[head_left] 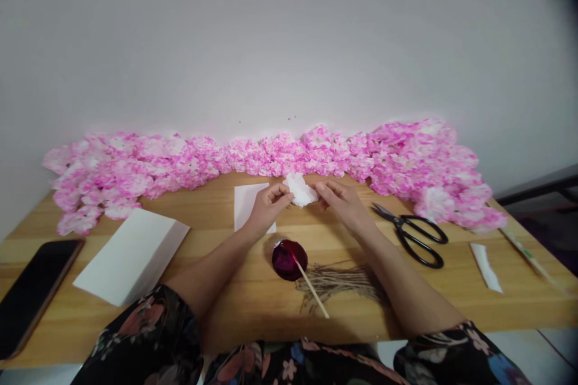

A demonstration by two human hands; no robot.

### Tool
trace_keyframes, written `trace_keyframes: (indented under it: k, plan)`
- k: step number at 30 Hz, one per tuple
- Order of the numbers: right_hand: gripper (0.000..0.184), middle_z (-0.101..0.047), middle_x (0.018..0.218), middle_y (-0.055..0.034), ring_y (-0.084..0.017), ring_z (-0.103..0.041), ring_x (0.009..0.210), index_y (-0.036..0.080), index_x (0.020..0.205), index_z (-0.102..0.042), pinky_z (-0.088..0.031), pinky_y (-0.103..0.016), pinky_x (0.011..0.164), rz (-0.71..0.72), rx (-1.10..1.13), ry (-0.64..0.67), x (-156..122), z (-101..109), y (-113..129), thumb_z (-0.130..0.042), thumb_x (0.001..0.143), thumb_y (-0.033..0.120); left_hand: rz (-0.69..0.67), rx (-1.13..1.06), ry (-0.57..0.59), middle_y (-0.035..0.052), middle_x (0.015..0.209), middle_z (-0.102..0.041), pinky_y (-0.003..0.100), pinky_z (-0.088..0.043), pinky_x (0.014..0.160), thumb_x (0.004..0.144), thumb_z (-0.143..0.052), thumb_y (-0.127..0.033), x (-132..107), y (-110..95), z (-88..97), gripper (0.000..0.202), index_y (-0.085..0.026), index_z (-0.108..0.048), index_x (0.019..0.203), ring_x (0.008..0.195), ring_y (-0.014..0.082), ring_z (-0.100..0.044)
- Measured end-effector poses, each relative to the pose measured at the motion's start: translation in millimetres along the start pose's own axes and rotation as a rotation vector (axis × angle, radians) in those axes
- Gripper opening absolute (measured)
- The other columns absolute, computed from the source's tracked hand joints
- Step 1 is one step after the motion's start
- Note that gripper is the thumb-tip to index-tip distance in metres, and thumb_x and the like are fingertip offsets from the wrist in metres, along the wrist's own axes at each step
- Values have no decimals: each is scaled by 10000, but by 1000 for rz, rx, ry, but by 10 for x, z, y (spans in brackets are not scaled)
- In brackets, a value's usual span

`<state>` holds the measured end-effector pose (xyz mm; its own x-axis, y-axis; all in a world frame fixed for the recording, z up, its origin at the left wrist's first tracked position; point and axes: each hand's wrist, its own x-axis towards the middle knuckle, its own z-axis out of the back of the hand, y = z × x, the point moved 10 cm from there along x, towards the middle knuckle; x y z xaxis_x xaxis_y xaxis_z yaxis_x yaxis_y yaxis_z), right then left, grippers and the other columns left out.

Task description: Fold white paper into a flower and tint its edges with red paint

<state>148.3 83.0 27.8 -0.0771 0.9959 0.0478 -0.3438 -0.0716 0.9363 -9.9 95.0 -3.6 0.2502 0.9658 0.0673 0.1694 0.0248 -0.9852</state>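
Between my two hands is a white tissue paper flower [298, 190], held up over the middle of the table. My left hand [270, 204] pinches its left edge between thumb and fingers. At its right edge, my right hand [338, 197] has thumb and fingers closed on the paper. Below my left hand lies a white paper sheet [246, 201], partly covered by that hand. Nearer to me stands a small round dish of dark magenta liquid [284, 261], with a thin wooden stick [312, 289] leaning out of it. A bundle of brown strings [343, 281] lies beside the dish.
Pink and white paper flowers [289, 153] line the wall side of the wooden table [217, 313]. Black-handled scissors [409, 234] lie right, with a folded white strip [486, 267] and a thin stick [526, 252] beyond. A white paper stack [126, 255] and phone [38, 289] are left.
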Motion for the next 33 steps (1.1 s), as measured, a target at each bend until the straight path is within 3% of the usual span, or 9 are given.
trace_keyframes:
  k: [5,8,12,15,23,33]
  plan:
    - [308,-590,640,6,-126,-472,560,180,726,-639,-330,-255,527,8,-146,34,-7,-36,-14,-636,777,484,4,26,-20,-2,678,-611,240,-460,649,734,-699,-350,-2,9,26,232,-144,-594,729,637,106,-570]
    - [277,-619,664,-2,-139,-501,586,186,722,-646,-358,-265,562,46,-199,11,-4,3,26,-602,810,444,-13,39,-5,-4,678,-600,244,-460,658,735,-697,-355,-8,-13,10,234,-147,-591,738,645,107,-563]
    - [319,-684,772,-32,-182,-587,709,204,815,-671,-425,-296,667,99,-135,7,-30,6,137,-498,888,462,-42,118,8,-7,676,-586,232,-433,645,729,-701,-364,-20,-57,-21,246,-152,-577,723,647,105,-533]
    - [276,-694,804,-38,-186,-597,722,198,856,-677,-437,-295,668,96,-92,8,-49,-48,142,-556,848,446,-56,184,29,-7,683,-580,226,-413,642,740,-684,-371,-30,-70,-58,246,-150,-579,719,649,103,-515]
    - [198,-669,735,-26,-164,-559,656,196,770,-664,-415,-280,632,164,-166,-47,-90,-127,198,-584,810,373,-73,321,41,-36,633,-487,216,-352,589,813,-606,-399,-43,-38,-95,285,-158,-525,684,603,91,-435]
    - [300,-596,630,6,-140,-511,577,192,757,-640,-417,-269,583,-49,146,1,-12,-128,-125,-623,773,491,-60,219,0,-10,683,-585,220,-423,642,798,-631,-400,-18,17,-34,264,-150,-593,722,643,106,-513]
